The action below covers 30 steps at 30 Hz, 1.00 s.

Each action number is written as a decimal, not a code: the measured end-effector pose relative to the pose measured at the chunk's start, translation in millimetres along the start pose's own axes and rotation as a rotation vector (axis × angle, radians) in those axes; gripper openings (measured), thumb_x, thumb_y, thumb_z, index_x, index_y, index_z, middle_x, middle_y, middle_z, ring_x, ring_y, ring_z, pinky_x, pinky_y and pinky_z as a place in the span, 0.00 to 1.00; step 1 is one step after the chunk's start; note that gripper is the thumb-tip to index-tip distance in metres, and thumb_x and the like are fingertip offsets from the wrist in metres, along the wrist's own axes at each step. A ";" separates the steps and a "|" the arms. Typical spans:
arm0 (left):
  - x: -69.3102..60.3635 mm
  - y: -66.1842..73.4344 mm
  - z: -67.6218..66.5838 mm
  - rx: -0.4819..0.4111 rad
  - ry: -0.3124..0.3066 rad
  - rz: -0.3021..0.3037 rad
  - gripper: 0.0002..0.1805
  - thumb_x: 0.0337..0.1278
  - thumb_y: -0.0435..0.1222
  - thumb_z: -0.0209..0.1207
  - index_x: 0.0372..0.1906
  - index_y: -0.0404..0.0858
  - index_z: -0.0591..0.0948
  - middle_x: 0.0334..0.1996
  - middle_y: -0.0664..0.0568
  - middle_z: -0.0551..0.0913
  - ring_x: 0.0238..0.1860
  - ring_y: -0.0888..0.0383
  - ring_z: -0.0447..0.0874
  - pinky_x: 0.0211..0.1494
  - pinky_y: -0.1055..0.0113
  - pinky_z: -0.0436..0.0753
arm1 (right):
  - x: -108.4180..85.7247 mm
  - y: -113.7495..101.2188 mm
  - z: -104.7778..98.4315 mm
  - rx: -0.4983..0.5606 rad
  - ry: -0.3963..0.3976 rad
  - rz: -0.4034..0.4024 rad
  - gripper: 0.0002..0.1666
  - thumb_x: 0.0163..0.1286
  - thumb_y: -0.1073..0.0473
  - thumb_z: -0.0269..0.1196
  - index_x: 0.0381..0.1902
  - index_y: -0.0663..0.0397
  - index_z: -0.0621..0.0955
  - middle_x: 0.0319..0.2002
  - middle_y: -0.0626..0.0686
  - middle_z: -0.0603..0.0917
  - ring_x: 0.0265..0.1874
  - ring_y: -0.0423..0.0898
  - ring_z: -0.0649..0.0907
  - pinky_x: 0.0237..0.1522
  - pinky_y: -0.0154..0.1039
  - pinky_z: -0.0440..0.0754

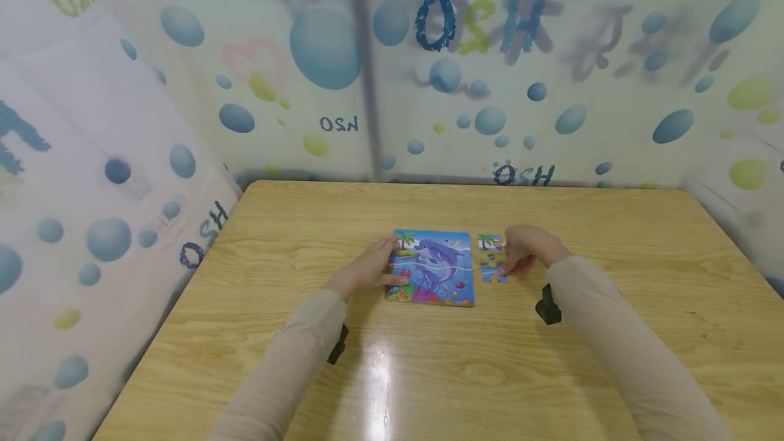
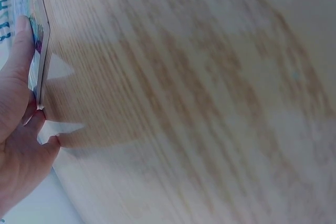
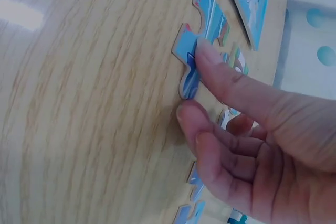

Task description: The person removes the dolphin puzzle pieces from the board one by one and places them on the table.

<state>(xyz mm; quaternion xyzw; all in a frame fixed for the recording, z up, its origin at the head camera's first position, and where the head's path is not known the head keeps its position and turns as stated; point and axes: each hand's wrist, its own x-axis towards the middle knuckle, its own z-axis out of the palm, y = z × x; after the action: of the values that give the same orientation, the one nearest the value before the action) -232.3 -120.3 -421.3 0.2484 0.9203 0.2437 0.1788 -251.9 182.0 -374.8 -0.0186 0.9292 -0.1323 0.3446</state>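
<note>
A square dolphin picture board [image 1: 436, 265] lies flat on the table. My left hand [image 1: 367, 265] rests at its left edge, thumb over the picture; in the left wrist view the left hand's thumb [image 2: 20, 51] lies on the board and the other fingertips touch the table beside it. To the right of the board is a small joined patch of puzzle pieces [image 1: 488, 242]. My right hand [image 1: 528, 245] is at this patch. Close up, its thumb and index finger pinch a blue puzzle piece [image 3: 185, 45] at the patch's near corner, beside another blue piece [image 3: 208, 11].
More loose blue pieces [image 3: 182, 214] lie beyond the right hand, partly hidden by it. The wooden table [image 1: 294, 223] meets a patterned curtain [image 1: 416, 107] at the back and sides. Dark wrist cameras [image 1: 548, 306] hang under both sleeves.
</note>
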 end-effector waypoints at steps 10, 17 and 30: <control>0.2 3.5 -0.4 0.009 -0.011 -0.043 0.43 0.51 0.48 0.60 0.67 0.32 0.56 0.71 0.39 0.48 0.72 0.44 0.45 0.74 0.53 0.50 | -9.0 4.3 -11.3 0.072 -0.074 -0.073 0.21 0.54 0.56 0.68 0.15 0.52 0.67 0.14 0.44 0.70 0.15 0.35 0.68 0.20 0.26 0.69; -0.6 3.0 -0.8 0.008 -0.008 -0.032 0.43 0.51 0.48 0.60 0.67 0.31 0.56 0.71 0.39 0.49 0.72 0.44 0.46 0.74 0.54 0.50 | -7.6 -13.1 -14.6 0.095 0.067 -0.201 0.19 0.60 0.54 0.63 0.38 0.63 0.72 0.17 0.47 0.69 0.16 0.39 0.66 0.25 0.35 0.71; 0.2 4.0 -1.1 0.009 -0.011 -0.047 0.42 0.52 0.48 0.60 0.67 0.33 0.56 0.71 0.40 0.50 0.72 0.46 0.46 0.74 0.55 0.50 | 16.0 -50.4 7.1 0.083 0.167 -0.472 0.20 0.60 0.57 0.63 0.45 0.65 0.76 0.40 0.60 0.80 0.39 0.51 0.79 0.41 0.41 0.79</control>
<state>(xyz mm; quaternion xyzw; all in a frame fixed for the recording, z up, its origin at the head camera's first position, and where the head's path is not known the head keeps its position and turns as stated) -231.5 -117.5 -418.3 0.2290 0.9259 0.2341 0.1884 -262.3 129.7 -377.1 -0.2096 0.9182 -0.2482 0.2268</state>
